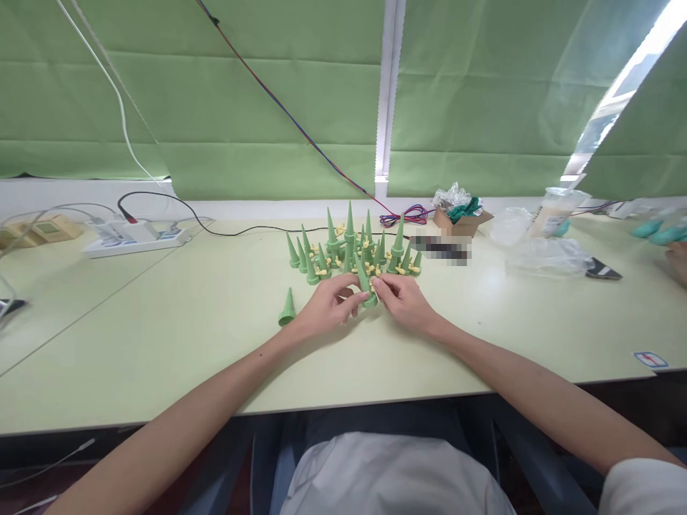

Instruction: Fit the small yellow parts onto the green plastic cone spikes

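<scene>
Between my hands a green plastic cone [361, 272] leans slightly to the left, its wide base just above or on the table. My left hand [335, 302] grips the cone's lower part between thumb and fingers. On its right side, my right hand [400, 297] pinches a small yellow piece [373, 285] against the cone; its exact shape is partly hidden by the fingertips. Several more green cones [349, 225] stand upright in a group just behind, many with small yellow pieces on them. A single cone [288, 307] stands apart, left of my left hand.
A power strip [137, 239] with plugs and cables lies at the left. Behind the cones is a coiled red-blue wire [405, 216]. Further right are a small cardboard box [462, 223], a drink cup [555, 213], plastic wrapping and a phone [603, 269]. Another person's hand [677, 259] shows at the right edge.
</scene>
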Demonstrator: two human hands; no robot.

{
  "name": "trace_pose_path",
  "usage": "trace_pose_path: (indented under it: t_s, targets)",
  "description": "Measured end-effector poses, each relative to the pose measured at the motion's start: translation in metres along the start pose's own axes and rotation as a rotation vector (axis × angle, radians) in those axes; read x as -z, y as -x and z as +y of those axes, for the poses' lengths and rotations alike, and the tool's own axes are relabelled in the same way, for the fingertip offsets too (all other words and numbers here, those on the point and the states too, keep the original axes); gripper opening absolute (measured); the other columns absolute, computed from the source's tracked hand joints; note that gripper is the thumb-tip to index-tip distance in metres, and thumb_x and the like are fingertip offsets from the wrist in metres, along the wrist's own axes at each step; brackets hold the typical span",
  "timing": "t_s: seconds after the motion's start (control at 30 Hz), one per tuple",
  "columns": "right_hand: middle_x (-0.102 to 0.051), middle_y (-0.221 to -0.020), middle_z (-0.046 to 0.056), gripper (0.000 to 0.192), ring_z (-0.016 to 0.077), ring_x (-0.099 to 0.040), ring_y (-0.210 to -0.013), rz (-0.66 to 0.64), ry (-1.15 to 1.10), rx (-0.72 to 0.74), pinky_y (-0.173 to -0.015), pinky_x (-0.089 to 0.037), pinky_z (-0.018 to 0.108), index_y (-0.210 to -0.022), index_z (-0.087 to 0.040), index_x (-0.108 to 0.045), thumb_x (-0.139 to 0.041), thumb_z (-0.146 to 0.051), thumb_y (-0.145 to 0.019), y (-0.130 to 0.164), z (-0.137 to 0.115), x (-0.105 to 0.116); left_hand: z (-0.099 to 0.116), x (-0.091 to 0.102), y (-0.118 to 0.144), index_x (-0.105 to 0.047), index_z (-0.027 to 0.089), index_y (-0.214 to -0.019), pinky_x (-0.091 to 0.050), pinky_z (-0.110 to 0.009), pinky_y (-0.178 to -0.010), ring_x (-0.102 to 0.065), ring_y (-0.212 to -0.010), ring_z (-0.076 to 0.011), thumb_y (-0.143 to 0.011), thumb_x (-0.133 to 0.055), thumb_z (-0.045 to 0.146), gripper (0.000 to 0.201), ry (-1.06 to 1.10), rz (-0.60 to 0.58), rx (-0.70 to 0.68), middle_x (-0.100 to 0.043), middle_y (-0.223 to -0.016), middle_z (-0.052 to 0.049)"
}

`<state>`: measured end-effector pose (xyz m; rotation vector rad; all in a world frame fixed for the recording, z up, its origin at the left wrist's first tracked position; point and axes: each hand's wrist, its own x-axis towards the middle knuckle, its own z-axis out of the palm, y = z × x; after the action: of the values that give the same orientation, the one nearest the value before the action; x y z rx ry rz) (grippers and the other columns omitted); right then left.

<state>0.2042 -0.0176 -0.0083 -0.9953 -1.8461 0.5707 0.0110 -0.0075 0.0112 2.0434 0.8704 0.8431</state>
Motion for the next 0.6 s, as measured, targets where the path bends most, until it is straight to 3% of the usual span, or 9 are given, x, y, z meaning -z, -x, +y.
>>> trace_pose_path:
  t_s: [0.1, 0.27, 0.37, 0.6]
  targets:
    - [-0.033, -0.055, -0.004, 0.043, 0.0108, -0.03, -0.054, -0.013, 0.001, -0.015, -0.054, -0.025, 0.028, -0.061, -0.02, -0.033, -0.042, -0.041, -0.098, 0.0, 0.0005, -0.0002, -0.0043, -0.002, 0.0002, -0.053, 0.017, -0.075, -0.041, -0.019, -0.047, -0.055, -0.063, -0.0112, -0.093, -0.056, 0.034, 0.025, -0.208, 0.092, -0.199, -0.054, -0.078, -0.002]
    - [-0.032, -0.051, -0.004, 0.044, 0.0105, -0.03, -0.051, -0.032, -0.006, -0.072, -0.053, -0.024, 0.028, -0.058, -0.021, -0.032, -0.04, -0.038, -0.097, -0.0011, -0.0004, 0.0006, -0.0092, -0.0012, 0.0004, -0.06, 0.017, -0.087, -0.044, -0.022, -0.059, -0.054, -0.073, -0.012, -0.097, -0.05, 0.023, 0.015, -0.44, 0.105, -0.429, -0.059, -0.097, -0.008]
    - [-0.031, -0.05, -0.004, 0.043, 0.0103, -0.03, -0.05, -0.028, -0.013, -0.087, -0.053, -0.024, 0.028, -0.056, -0.021, -0.032, -0.04, -0.036, -0.096, -0.0017, -0.0008, 0.0004, -0.0106, -0.0017, 0.0002, -0.06, 0.017, -0.087, -0.045, -0.023, -0.062, -0.055, -0.077, -0.0131, -0.097, -0.05, 0.022, 0.015, -0.459, 0.117, -0.446, -0.06, -0.097, -0.008]
    - [-0.031, -0.052, -0.005, 0.043, 0.0105, -0.03, -0.051, -0.036, -0.027, -0.071, -0.054, -0.027, 0.028, -0.058, -0.021, -0.032, -0.04, -0.037, -0.097, -0.0011, -0.0014, -0.0001, -0.0056, -0.0041, 0.0006, -0.057, 0.017, -0.073, -0.044, -0.021, -0.054, -0.053, -0.069, -0.0132, -0.096, -0.052, 0.027, 0.025, -0.345, 0.111, -0.347, -0.056, -0.073, -0.004]
